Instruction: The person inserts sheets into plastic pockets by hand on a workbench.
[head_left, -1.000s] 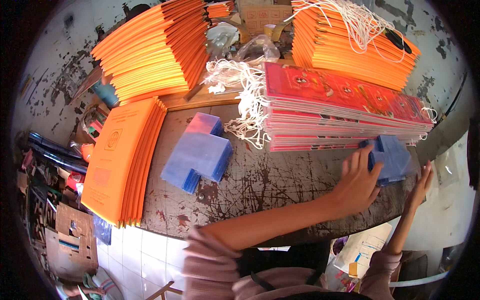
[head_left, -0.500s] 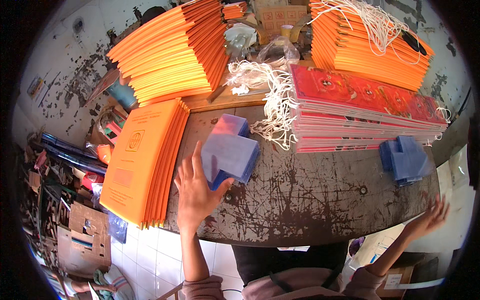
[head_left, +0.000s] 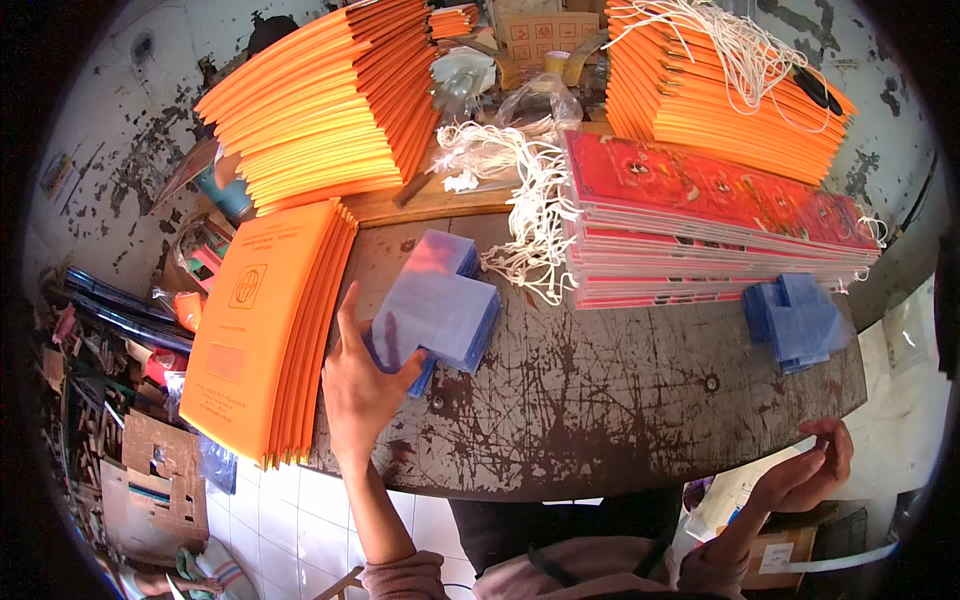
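My left hand [head_left: 362, 400] is open at the left edge of a stack of bluish clear plastic pieces [head_left: 440, 305]. Its index finger points up and its thumb lies over the stack's lower edge; the other fingertips are partly hidden behind the hand. My right hand [head_left: 808, 468] hovers off the table's right front edge, fingers loosely curled, a gap showing between finger and thumb and nothing visible in it. Nearest to it on the table is a second stack of bluish plastic pieces [head_left: 795, 322]. Left of my left hand lean several orange booklets [head_left: 255, 335].
Tall piles of orange booklets [head_left: 310, 110] stand at the back left and back right [head_left: 720, 110], the latter topped with white cords [head_left: 745, 60]. Red printed packs [head_left: 720, 190] with white strings [head_left: 535, 220] lie stacked along the back of the scratched dark table [head_left: 580, 420].
My left hand has shifted slightly down and left beside the plastic stack. My right hand has moved down and left, its fingers curling in. The whole view has shifted a little.
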